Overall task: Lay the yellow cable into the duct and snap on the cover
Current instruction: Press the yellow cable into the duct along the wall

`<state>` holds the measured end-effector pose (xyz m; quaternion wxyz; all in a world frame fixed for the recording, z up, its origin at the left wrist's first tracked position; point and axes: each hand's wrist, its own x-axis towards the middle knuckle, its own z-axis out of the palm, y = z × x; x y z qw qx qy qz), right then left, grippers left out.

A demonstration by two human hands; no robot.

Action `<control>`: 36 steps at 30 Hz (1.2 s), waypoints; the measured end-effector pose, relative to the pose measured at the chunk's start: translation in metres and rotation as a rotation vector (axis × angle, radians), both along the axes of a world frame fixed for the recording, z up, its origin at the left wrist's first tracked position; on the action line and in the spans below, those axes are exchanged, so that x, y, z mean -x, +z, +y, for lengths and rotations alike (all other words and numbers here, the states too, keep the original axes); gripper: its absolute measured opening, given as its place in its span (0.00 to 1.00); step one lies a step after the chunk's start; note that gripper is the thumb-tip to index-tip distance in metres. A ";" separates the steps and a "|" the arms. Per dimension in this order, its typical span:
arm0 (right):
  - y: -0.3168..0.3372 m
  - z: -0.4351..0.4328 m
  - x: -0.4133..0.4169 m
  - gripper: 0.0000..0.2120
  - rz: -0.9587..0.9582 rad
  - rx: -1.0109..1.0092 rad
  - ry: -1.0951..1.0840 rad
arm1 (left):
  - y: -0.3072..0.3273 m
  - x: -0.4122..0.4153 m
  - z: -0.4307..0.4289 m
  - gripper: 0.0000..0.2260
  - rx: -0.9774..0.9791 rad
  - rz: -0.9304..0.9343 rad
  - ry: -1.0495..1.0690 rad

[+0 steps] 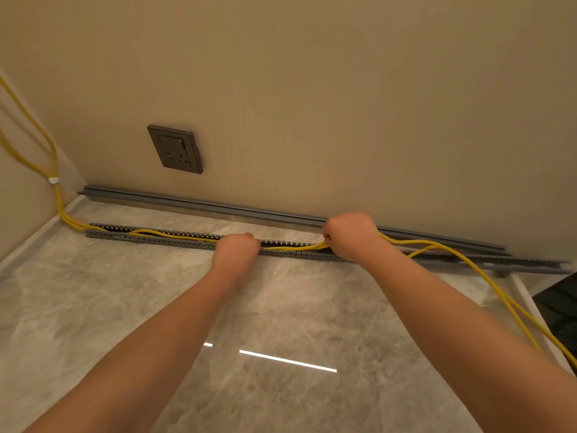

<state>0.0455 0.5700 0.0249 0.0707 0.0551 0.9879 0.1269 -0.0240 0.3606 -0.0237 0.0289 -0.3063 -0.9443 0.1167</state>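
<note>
A long grey slotted duct [162,240] lies on the stone counter, parallel to the wall. The yellow cable [175,236] comes down the left wall, enters the duct's left end and runs inside it. My left hand [238,249] rests on the duct near its middle, fingers pressed down on the cable. My right hand [351,235] is closed around the cable just to the right, above the duct. From there the cable loops off to the right edge. The grey cover strip [218,207] lies behind the duct, against the wall's foot.
A dark wall socket [175,149] sits above the cover's left part. A white tie [53,180] binds the cables on the left wall. A dark object [559,303] stands at the right edge. The counter [125,307] has a raised rim on the left.
</note>
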 end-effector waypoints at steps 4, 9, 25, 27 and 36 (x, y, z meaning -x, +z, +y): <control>-0.018 0.000 -0.005 0.05 -0.025 0.007 0.017 | -0.003 0.000 -0.004 0.10 -0.168 0.004 -0.037; -0.029 0.006 -0.012 0.09 0.037 0.086 0.042 | -0.003 -0.017 0.028 0.12 -0.310 -0.023 -0.225; -0.016 0.014 -0.047 0.11 -0.053 0.519 -0.380 | -0.013 -0.034 0.077 0.14 -0.250 -0.130 -0.305; -0.011 0.018 -0.061 0.07 -0.079 0.434 -0.400 | -0.014 -0.034 0.074 0.15 -0.244 -0.140 -0.315; -0.011 0.026 -0.095 0.06 0.169 0.946 -0.608 | -0.002 -0.042 0.077 0.14 -0.105 -0.113 -0.307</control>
